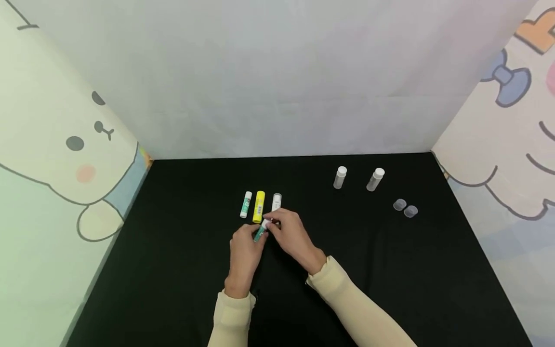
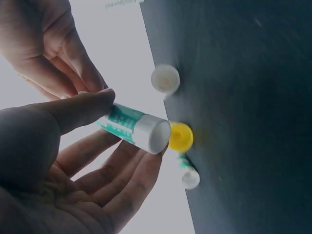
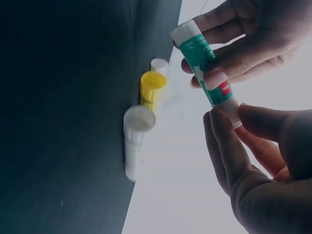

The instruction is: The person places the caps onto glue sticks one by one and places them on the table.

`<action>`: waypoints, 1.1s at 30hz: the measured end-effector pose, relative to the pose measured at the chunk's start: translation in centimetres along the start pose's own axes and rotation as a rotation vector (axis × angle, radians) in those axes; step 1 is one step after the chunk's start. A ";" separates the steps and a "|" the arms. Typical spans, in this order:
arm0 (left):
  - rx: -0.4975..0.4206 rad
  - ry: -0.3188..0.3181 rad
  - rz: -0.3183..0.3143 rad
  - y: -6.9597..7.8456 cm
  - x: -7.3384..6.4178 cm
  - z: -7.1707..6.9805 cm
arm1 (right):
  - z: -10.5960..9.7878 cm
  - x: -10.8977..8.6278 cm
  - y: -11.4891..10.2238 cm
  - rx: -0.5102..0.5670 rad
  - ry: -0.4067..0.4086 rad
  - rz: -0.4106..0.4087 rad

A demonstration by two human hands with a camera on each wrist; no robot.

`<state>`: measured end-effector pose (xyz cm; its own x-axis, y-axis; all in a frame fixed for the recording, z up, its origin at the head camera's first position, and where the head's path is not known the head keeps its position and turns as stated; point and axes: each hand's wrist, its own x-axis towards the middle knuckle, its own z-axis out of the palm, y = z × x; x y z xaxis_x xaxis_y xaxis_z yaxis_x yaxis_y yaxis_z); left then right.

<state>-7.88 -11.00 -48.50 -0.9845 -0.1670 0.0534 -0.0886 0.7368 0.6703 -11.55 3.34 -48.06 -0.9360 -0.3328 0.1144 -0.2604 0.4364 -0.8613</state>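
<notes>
A green and white glue stick (image 1: 260, 233) is held between both hands above the dark table. My left hand (image 1: 245, 250) grips its green barrel (image 3: 199, 54) between thumb and fingers. At the other end, my right hand (image 1: 296, 237) pinches the white end piece (image 3: 230, 111) with thumb and fingertips; in the left wrist view that end is hidden by the hands. Just beyond the hands stand another green and white glue stick (image 1: 245, 205), a yellow glue stick (image 1: 258, 207) and a white tube (image 1: 276, 200), the last partly covered by the right hand.
Farther back on the right stand two translucent tubes with white tops, one (image 1: 340, 178) left of the other (image 1: 375, 180). Nearer the right edge, two clear caps, one (image 1: 399, 205) beside the other (image 1: 410, 211), lie on the black tabletop (image 1: 182, 260). Cloth walls (image 1: 277, 96) enclose the back and sides.
</notes>
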 end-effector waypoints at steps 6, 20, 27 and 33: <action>0.013 0.042 -0.013 -1.2 0.7 -1.1 | 1.4 1.7 -0.7 -0.008 -0.033 -0.042; 0.070 0.077 -0.066 -3.6 -0.6 -2.5 | 5.2 2.1 -1.7 -0.087 -0.092 -0.072; 0.120 0.016 -0.105 -4.4 -0.5 -2.9 | 6.8 2.7 -1.8 -0.152 -0.144 -0.032; 0.128 0.010 -0.132 -5.1 -0.4 -2.5 | 7.7 2.7 -1.6 -0.206 -0.171 0.001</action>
<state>-6.71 -16.29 -50.11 -0.9617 -0.2732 -0.0212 -0.2357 0.7852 0.5727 -11.88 -4.70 -50.19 -0.8874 -0.4608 0.0130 -0.3182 0.5920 -0.7404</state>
